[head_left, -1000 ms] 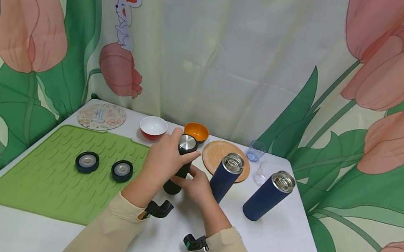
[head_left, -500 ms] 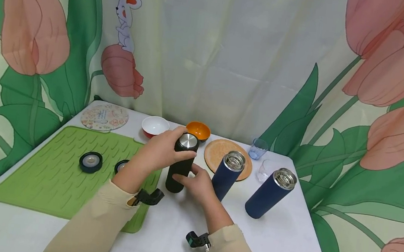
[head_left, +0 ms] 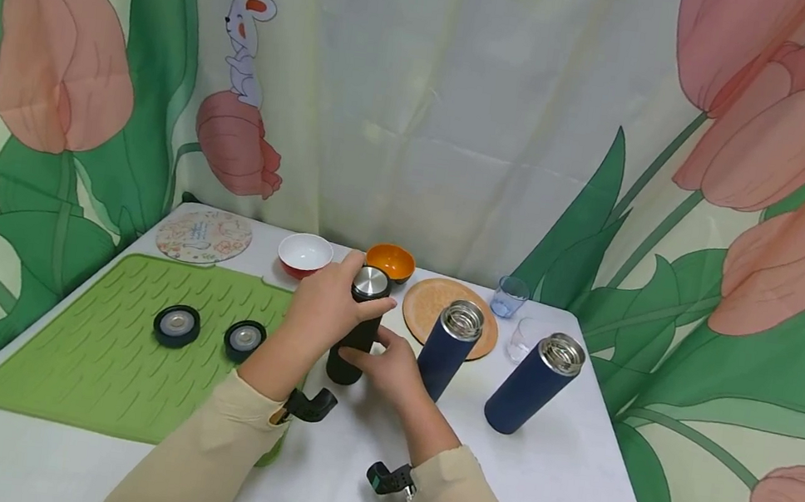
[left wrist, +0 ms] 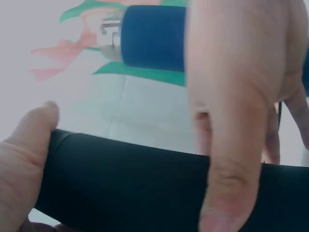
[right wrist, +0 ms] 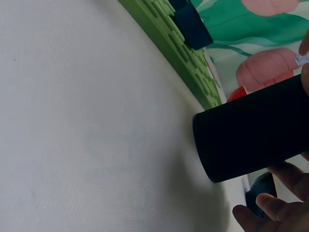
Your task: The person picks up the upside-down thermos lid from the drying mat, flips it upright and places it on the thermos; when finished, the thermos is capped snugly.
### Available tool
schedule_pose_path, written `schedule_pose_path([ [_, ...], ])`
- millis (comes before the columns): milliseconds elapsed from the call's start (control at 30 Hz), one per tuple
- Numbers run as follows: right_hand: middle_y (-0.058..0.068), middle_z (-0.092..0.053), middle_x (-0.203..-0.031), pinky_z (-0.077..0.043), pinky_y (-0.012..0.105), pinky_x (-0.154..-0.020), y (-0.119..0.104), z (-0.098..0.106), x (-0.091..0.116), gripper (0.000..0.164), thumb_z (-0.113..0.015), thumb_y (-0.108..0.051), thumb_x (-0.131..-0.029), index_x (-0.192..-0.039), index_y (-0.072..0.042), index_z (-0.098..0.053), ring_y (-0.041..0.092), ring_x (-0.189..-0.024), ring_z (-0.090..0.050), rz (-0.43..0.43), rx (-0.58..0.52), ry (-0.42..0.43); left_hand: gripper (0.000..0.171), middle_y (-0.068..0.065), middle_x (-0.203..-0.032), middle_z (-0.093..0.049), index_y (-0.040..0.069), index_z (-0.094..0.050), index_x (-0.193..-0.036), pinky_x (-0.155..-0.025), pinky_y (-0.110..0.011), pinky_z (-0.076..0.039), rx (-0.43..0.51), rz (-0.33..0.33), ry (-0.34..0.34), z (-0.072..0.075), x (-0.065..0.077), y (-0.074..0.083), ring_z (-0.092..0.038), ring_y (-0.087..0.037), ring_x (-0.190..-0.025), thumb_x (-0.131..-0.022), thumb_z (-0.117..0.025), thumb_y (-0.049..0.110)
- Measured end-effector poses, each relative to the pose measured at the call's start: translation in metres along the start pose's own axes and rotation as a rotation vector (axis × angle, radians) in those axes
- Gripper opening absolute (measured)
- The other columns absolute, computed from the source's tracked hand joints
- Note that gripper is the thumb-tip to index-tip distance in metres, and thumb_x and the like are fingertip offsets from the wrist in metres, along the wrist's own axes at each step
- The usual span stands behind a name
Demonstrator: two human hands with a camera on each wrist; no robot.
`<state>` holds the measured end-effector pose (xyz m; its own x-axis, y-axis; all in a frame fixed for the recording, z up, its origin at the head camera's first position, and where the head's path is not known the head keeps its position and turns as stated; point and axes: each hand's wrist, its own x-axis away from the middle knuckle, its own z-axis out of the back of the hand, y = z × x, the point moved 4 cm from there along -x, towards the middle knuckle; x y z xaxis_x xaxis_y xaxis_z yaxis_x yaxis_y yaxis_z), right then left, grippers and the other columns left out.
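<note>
A black vacuum flask (head_left: 345, 368) with a silver-topped lid (head_left: 372, 282) stands in the middle of the table. My left hand (head_left: 324, 302) grips its lid end from the left, thumb across the front. Lower down, my right hand (head_left: 394, 369) holds the body between thumb and fingers. In the left wrist view the flask (left wrist: 130, 179) runs across the bottom, with my left thumb (left wrist: 29, 145) at its lid end. The right wrist view shows the flask's base end (right wrist: 246, 133), with right-hand fingers (right wrist: 280, 212) beneath it.
Two lidless blue flasks (head_left: 444, 352) (head_left: 527, 392) stand to the right. Two black lids (head_left: 176, 326) (head_left: 244, 340) lie on a green drying mat (head_left: 87, 363). Behind are a red-and-white bowl (head_left: 305, 254), an orange bowl (head_left: 390, 262), a round board (head_left: 434, 303) and two glasses (head_left: 509, 298) (head_left: 523, 341).
My left wrist and forearm swung left and then partly back right, with the hand still on the lid end. My right hand and the flask stay nearly in place.
</note>
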<state>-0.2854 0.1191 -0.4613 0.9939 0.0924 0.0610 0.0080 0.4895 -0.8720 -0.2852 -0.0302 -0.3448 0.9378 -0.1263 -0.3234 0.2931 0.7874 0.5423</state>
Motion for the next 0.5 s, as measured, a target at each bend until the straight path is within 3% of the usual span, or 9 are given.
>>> schedule_pose_path([
  [133, 0.002, -0.072, -0.137, -0.043, 0.058, -0.118, -0.001, 0.000, -0.001, 0.061, -0.089, -0.046, -0.083, -0.136, -0.021, -0.071, 0.029, -0.139, -0.058, -0.007, 0.002, 0.009, 0.062, -0.010, -0.096, -0.070, 0.016, -0.055, -0.123, -0.071, -0.043, -0.054, 0.014, -0.037, -0.058, 0.003, -0.005, -0.004, -0.068, -0.029, -0.084, -0.088, -0.080, 0.062],
  [300, 0.004, -0.072, -0.138, -0.044, 0.057, -0.117, 0.000, 0.000, -0.001, 0.066, -0.089, -0.047, -0.082, -0.139, -0.020, -0.070, 0.029, -0.139, -0.058, -0.026, 0.000, -0.005, 0.069, -0.010, -0.117, -0.073, 0.022, -0.055, -0.143, -0.086, -0.046, -0.056, 0.067, -0.059, -0.149, 0.004, -0.007, -0.011, -0.069, -0.030, -0.101, -0.089, -0.082, 0.056],
  [500, 0.004, -0.075, -0.132, -0.047, 0.056, -0.115, 0.000, -0.002, -0.001, 0.064, -0.089, -0.047, -0.083, -0.137, -0.019, -0.071, 0.029, -0.134, -0.061, -0.025, -0.011, -0.010, 0.073, -0.008, -0.127, -0.072, 0.025, -0.054, -0.149, -0.093, -0.048, -0.056, 0.080, -0.098, -0.187, 0.005, -0.009, -0.017, -0.068, -0.030, -0.108, -0.089, -0.082, 0.054],
])
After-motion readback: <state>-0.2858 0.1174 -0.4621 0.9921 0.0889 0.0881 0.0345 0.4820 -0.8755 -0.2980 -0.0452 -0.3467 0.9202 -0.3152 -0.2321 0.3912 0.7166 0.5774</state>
